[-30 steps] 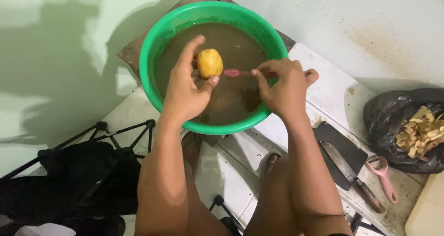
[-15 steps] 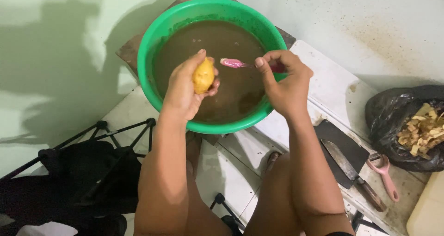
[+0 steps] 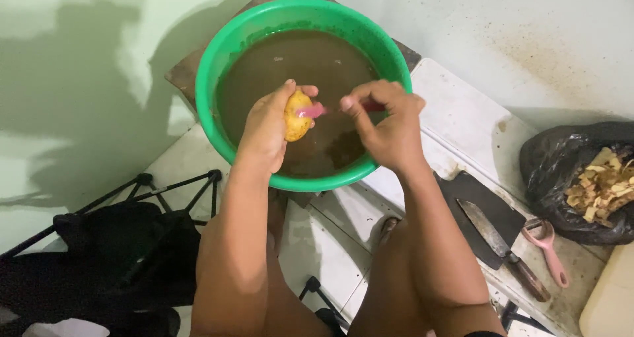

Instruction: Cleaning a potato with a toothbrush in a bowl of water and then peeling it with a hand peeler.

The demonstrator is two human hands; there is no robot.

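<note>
Left hand [image 3: 267,129] closed around a small yellow potato [image 3: 296,115], held above the brown, muddy water in the green basin [image 3: 218,66] — thumb up top, fingers wrapped behind. Right hand [image 3: 386,126] pinches the handle of a pink toothbrush [image 3: 310,110] between thumb and fingers; the brush head lies against the potato's right side, touching it. Both hands sit over the near half of the basin, just inside its front rim. Basin rests on a dark wooden board [image 3: 188,73], its corners poking out at the far side and the left. White tiled floor [image 3: 330,244] below, with the person's bare knees in the lower middle of the view. To the right, on a raised white ledge [image 3: 462,119]: a black cutting board [image 3: 479,202] with a knife [image 3: 498,244] lying on it, blade toward the basin, wooden handle hanging off the board's near edge. Just beside the knife handle, a pink peeler [image 3: 547,244]. Past that, at the right edge, a black plastic bag [image 3: 548,172] open and full of pale yellow peelings [image 3: 601,185]. Lower left corner — a black folding frame [image 3: 158,198] with dark cloth draped over it, well apart from the basin. Pale green wall at the far left carries a shadow.
</note>
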